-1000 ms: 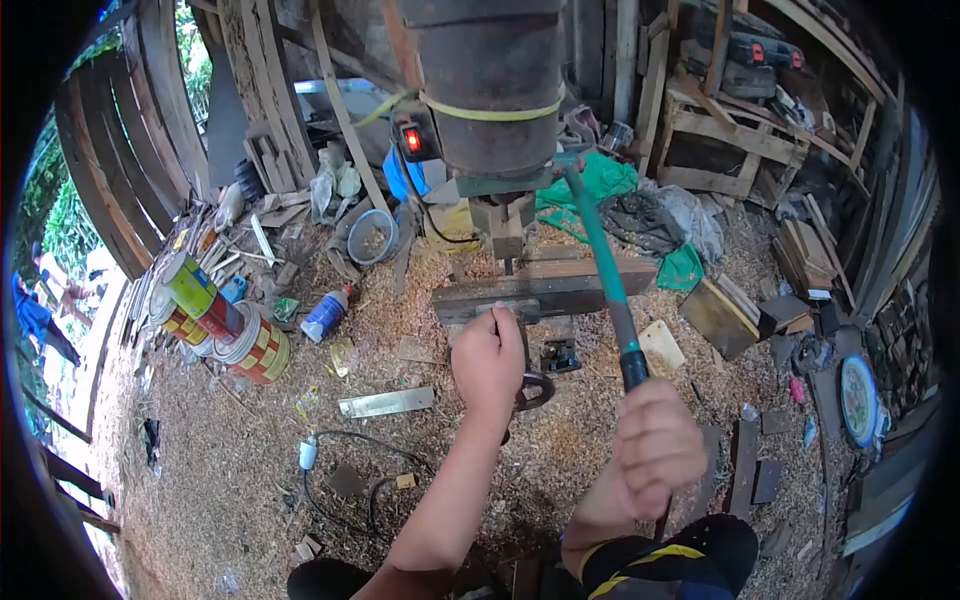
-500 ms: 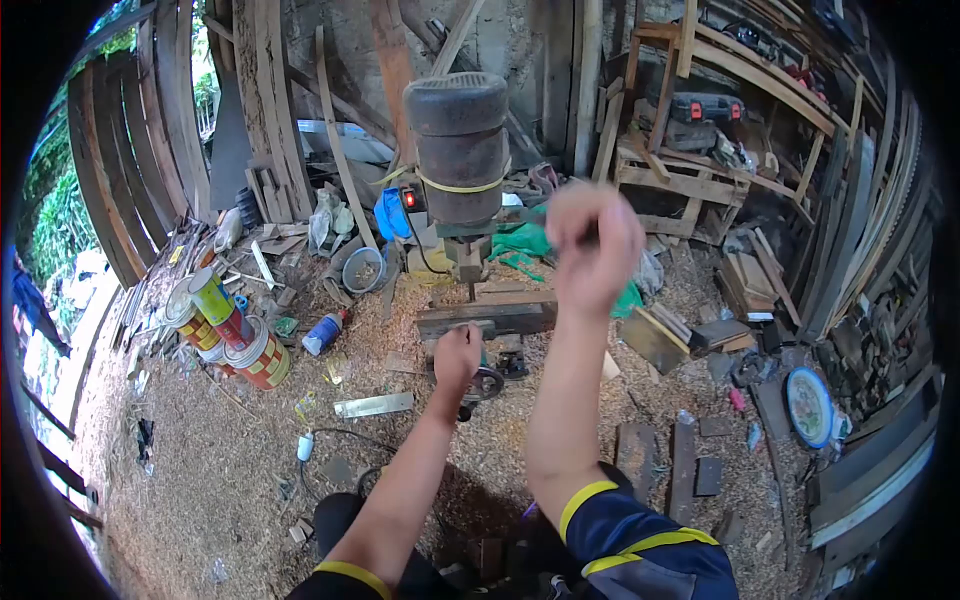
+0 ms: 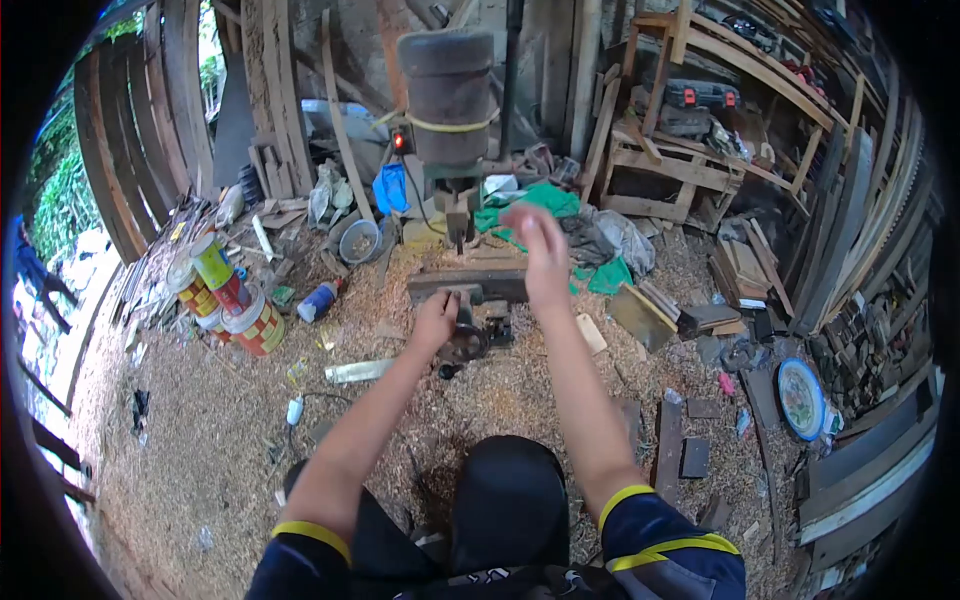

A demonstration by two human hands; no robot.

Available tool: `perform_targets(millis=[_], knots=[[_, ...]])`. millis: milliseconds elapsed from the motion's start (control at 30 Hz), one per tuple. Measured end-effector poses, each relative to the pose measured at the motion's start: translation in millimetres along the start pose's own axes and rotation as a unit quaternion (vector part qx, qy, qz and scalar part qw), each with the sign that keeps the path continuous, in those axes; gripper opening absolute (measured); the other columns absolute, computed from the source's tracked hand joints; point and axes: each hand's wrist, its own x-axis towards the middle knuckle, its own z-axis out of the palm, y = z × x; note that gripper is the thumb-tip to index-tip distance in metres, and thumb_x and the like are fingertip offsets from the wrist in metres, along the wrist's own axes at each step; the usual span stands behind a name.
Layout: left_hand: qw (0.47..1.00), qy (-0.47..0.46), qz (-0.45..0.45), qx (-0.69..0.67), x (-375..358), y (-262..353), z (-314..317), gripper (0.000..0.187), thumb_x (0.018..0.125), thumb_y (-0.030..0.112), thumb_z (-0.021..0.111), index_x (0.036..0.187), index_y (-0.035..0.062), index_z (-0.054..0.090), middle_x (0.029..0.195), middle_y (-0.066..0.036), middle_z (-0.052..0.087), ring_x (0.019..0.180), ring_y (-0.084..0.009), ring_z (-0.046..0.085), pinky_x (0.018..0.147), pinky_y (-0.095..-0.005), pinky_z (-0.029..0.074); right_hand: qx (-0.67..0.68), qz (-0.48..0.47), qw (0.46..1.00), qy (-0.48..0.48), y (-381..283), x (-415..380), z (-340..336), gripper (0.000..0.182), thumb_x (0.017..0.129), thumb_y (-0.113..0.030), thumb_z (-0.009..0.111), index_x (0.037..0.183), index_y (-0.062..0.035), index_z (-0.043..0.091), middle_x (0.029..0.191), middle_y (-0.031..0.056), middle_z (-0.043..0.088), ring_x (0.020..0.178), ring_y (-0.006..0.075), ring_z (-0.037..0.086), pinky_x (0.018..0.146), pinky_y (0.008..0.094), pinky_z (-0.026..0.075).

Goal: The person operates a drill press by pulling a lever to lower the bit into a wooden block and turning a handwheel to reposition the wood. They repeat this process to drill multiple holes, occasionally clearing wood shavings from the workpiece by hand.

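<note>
An upright machine with a dark motor (image 3: 447,95), bound by a yellow strap, stands ahead of me. Below its head a narrow bit (image 3: 460,238) points down near a dark wooden beam (image 3: 490,283) lying crosswise. My left hand (image 3: 436,318) is at the beam's near side, fingers curled against the block there; what they grip is hidden. Just beneath is a round handwheel (image 3: 465,343). My right hand (image 3: 540,255) is raised right of the machine head, fingers apart and smeared by motion, with nothing visible in it.
Wood shavings cover the floor. Stacked paint cans (image 3: 255,322), a blue spray can (image 3: 319,301) and a bucket (image 3: 360,242) stand left. A green cloth (image 3: 545,198) lies behind my right hand. Right are wood offcuts (image 3: 740,270) and a round blue-rimmed tray (image 3: 803,398).
My right hand has come down and a little left, its fingers now straighter. My left hand stays at the beam's near side. The view has tilted down, showing more of my legs.
</note>
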Motion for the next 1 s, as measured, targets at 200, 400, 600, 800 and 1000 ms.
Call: perform_targets(millis=[200,400,600,800,1000], knots=[[0.985,-0.147,0.092,-0.019,-50,-1,-76,0.025,0.101,0.024,0.064,0.115,0.0039,0.07,0.103,-0.021,0.069,0.103,-0.0382,0.066,0.087,-0.0456,0.054,-0.047,0.14,0.989,0.014,122,-136,5,0.025,0.102,-0.018,0.065,0.12,-0.0011,0.066,0.111,0.0105,0.069,0.101,0.0189,0.066,0.092,0.0327,0.051],[0.956,-0.258,0.109,0.092,-31,12,-95,0.066,0.083,0.045,0.085,0.124,-0.004,0.066,0.107,-0.022,0.072,0.097,-0.037,0.072,0.084,-0.0462,0.057,-0.148,0.072,0.986,0.008,150,-166,21,0.028,0.1,-0.02,0.068,0.118,0.0002,0.064,0.11,0.0176,0.066,0.102,0.0269,0.067,0.09,0.0356,0.051],[0.902,-0.323,0.119,0.26,-27,35,-86,0.088,0.061,0.056,0.094,0.115,-0.0044,0.06,0.111,-0.023,0.067,0.107,-0.0432,0.066,0.094,-0.0483,0.054,0.039,0.214,0.973,-0.082,168,-169,7,0.031,0.099,-0.016,0.07,0.124,-0.0015,0.057,0.1,0.0037,0.062,0.092,0.0139,0.058,0.084,0.0293,0.05],[0.896,-0.337,0.121,0.261,-25,24,-88,0.089,0.063,0.054,0.093,0.119,-0.0044,0.055,0.114,-0.024,0.066,0.108,-0.043,0.066,0.094,-0.0483,0.054,-0.012,0.16,0.963,-0.218,174,-159,-11,0.07,0.081,-0.018,0.09,0.137,-0.0048,0.049,0.101,0.0007,0.055,0.092,0.0127,0.053,0.084,0.0284,0.048],[0.869,-0.378,0.162,0.275,-15,20,-97,0.08,0.067,0.05,0.091,0.116,-0.0029,0.057,0.105,-0.022,0.068,0.1,-0.0436,0.068,0.088,-0.0505,0.055,-0.056,0.163,0.954,-0.247,159,-154,-8,0.093,0.064,-0.016,0.099,0.14,-0.007,0.048,0.101,0.0015,0.053,0.091,0.0137,0.049,0.084,0.0293,0.047]])
